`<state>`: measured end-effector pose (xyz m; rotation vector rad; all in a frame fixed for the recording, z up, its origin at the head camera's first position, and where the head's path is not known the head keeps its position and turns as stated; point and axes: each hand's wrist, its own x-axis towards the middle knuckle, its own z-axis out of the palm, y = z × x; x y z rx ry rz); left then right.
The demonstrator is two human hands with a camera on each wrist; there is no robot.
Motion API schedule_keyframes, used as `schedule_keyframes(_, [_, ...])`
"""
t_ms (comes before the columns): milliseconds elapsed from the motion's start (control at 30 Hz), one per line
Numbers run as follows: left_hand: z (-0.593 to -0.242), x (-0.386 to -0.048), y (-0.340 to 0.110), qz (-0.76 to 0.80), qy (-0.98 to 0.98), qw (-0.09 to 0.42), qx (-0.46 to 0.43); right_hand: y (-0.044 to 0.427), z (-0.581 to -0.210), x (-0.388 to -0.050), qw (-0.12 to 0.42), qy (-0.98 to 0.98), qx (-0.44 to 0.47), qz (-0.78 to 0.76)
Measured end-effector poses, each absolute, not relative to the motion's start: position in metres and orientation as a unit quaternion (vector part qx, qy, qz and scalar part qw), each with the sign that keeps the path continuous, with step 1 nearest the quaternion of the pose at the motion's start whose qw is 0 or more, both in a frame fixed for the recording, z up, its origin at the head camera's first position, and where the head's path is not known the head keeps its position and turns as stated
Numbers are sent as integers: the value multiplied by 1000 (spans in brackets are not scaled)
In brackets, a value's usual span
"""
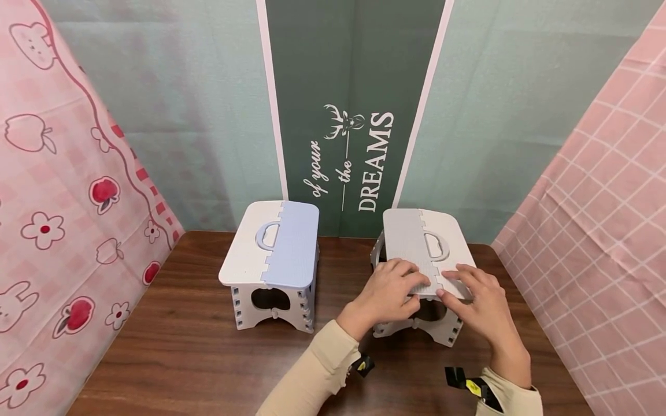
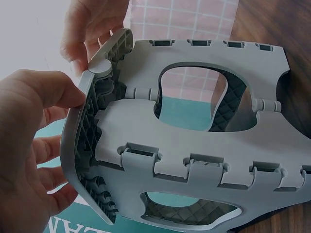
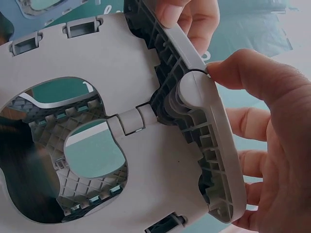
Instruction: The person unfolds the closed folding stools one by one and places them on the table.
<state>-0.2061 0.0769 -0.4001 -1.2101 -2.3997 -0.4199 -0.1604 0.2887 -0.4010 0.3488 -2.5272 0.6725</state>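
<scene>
A folding step stool (image 1: 403,231) with a grey and white top stands unfolded on the right of the table. My left hand (image 1: 392,292) rests on the grey half, its thumb at the front rim. On the white half lies my right hand (image 1: 481,300), its thumb touching the front edge near the middle seam. Both wrist views show the thumbs on the rim near the round hinge cap (image 2: 100,68) and the fingers against the top. Neither thumb visibly reaches underneath. The stool's far legs are partly hidden.
A second folding step stool (image 1: 293,242), blue and white, stands unfolded to the left. Both stools are on a dark wooden table (image 1: 171,346). A green cloth (image 1: 354,58) hangs behind, with pink patterned cloths (image 1: 614,231) at the sides.
</scene>
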Motion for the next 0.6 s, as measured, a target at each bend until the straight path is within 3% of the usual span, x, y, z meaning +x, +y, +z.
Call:
schedule_keyframes(367, [-388, -214, 62, -159, -850, 182, -467, 288, -379, -162, 196, -933, 151, 260])
schedule_keyframes(600, [-367, -226, 41, -149, -868, 182, -438, 292, -359, -168, 195, -929, 149, 276])
